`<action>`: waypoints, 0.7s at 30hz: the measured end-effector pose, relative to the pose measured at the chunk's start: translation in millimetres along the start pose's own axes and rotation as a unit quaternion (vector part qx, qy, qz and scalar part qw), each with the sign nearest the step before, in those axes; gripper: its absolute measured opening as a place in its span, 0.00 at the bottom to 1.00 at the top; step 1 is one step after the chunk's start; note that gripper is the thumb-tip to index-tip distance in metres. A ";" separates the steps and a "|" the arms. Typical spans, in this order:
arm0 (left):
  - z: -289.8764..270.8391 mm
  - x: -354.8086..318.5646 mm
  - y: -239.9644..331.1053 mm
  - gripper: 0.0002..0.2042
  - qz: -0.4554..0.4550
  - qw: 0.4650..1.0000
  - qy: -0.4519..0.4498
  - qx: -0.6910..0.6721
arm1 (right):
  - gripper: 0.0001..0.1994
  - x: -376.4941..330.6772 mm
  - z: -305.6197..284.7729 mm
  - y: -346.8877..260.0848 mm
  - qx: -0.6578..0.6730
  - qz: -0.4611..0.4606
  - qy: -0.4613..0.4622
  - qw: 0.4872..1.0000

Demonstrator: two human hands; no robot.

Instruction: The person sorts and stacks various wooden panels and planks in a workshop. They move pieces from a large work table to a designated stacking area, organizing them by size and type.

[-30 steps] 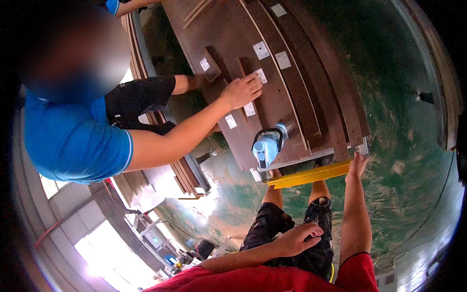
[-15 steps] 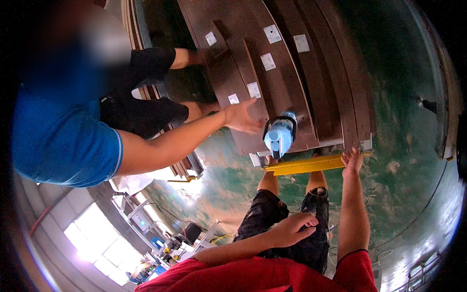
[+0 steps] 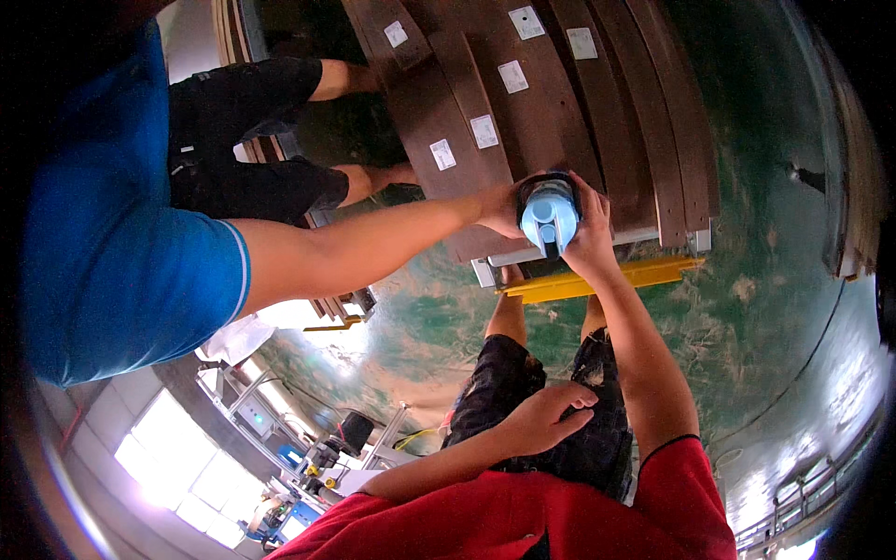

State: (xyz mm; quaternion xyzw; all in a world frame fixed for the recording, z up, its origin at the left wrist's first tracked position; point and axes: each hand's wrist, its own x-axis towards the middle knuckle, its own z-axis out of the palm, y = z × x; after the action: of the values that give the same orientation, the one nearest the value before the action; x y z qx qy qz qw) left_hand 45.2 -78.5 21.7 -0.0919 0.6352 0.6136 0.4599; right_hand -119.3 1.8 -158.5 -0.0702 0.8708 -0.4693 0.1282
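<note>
Right hand (image 3: 590,238) clasping upright blue bottle (image 3: 549,213), lid toward camera; left hand (image 3: 541,418) loose on thigh.

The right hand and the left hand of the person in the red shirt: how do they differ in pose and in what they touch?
The right hand is stretched forward and wraps the blue bottle, while the left hand stays close to the body. The right hand grips a thing; the left hand holds nothing and rests on the thigh of the black shorts, its fingers loosely curled. A co-worker's hand touches the bottle beside the right hand; none is near the left. Both are bare.
</note>
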 end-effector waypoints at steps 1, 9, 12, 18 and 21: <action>-1.8 -4.1 -3.6 0.13 -0.012 1.000 0.002 -0.006 | 0.38 -3.3 0.2 -0.8 0.003 0.000 -0.004 1.000; 1.5 -19.5 -13.3 0.12 0.017 1.000 -0.014 0.013 | 0.46 -8.4 3.3 -14.5 -0.074 -0.034 0.028 0.996; 5.7 -26.3 -14.5 0.13 0.007 0.999 -0.027 0.037 | 0.45 -16.6 -0.4 -21.1 -0.040 -0.007 0.024 0.999; 9.9 -37.9 -3.5 0.13 0.000 0.999 0.001 0.049 | 0.42 -71.0 -22.8 -29.4 -0.003 0.022 0.057 0.998; 14.3 -48.0 25.1 0.12 0.009 0.997 0.000 0.073 | 0.44 -118.0 -58.2 -36.0 0.058 0.075 0.030 0.995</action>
State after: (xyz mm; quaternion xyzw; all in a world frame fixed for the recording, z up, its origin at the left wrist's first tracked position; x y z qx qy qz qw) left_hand 61.7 -81.9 75.1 -0.0519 0.6793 0.5696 0.4598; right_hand -23.1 57.2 -79.2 0.0169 0.8482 -0.5103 0.1411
